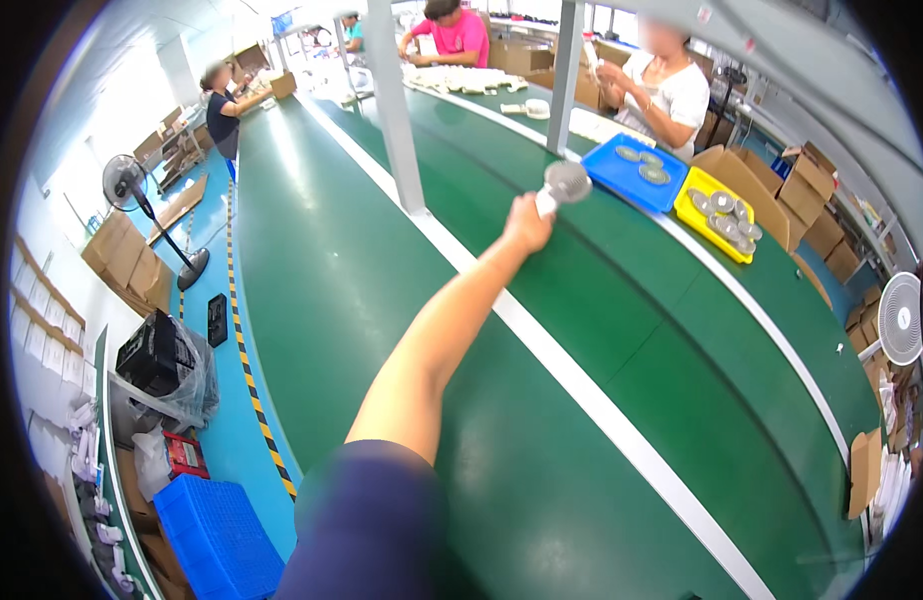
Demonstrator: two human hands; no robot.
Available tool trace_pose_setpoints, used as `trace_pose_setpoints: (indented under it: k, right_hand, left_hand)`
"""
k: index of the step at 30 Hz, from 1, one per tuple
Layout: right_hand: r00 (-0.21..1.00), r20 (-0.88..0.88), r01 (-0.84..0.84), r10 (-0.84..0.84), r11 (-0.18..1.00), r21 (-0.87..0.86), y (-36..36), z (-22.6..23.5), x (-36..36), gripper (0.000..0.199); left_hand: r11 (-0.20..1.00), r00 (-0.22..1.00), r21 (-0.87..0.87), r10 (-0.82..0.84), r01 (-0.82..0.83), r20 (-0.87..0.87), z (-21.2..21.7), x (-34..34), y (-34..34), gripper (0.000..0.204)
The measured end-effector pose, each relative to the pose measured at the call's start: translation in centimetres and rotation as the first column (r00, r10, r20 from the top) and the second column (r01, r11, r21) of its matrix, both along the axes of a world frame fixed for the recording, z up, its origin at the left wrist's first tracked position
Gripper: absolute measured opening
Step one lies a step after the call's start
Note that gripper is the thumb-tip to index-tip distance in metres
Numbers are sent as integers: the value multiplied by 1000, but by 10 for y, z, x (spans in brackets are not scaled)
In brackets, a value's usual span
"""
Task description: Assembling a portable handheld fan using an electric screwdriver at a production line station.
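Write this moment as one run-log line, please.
Left hand: grips round-headed handheld device | Right hand: not in view | Below: green surface | Nearby: blue tray, yellow tray, both holding discs

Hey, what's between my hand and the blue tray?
In the head view, the white-handled gadget in your hand, plus some green tabletop.

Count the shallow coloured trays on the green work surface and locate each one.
2: a blue tray, just right of the round-headed device in the left hand, and a yellow tray, farther right, beside the blue one. No other shows.
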State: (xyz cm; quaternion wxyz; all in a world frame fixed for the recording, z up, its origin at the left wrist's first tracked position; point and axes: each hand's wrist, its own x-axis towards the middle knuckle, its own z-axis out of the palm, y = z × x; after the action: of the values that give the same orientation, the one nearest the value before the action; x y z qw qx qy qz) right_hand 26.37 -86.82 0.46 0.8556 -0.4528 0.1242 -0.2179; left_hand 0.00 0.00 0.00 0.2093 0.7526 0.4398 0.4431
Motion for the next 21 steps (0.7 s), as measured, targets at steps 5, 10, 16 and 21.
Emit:
trace_pose_setpoints:
  k: [5,10,16,21]
  right_hand:
    - [993,85,-80,82,997,-23,10,-11,-14,44]
    - [987,123,-122,102,977,173,33,-1,-47,51]
    - [981,119,-165,154,982,89,100,68,-89,57]
    - [845,404,-262,350,930,-256,101,74,-137,73]
  left_hand:
    - [357,532,-444,-201,822,823,42,-24,-210,24]
    - [-10,550,-565,-218,825,806,27,-58,-392,25]
    - [-328,339,-292,95,898,936,41,-39,-479,21]
    - [-428,405,-351,37,832,914,33,-49,-518,18]
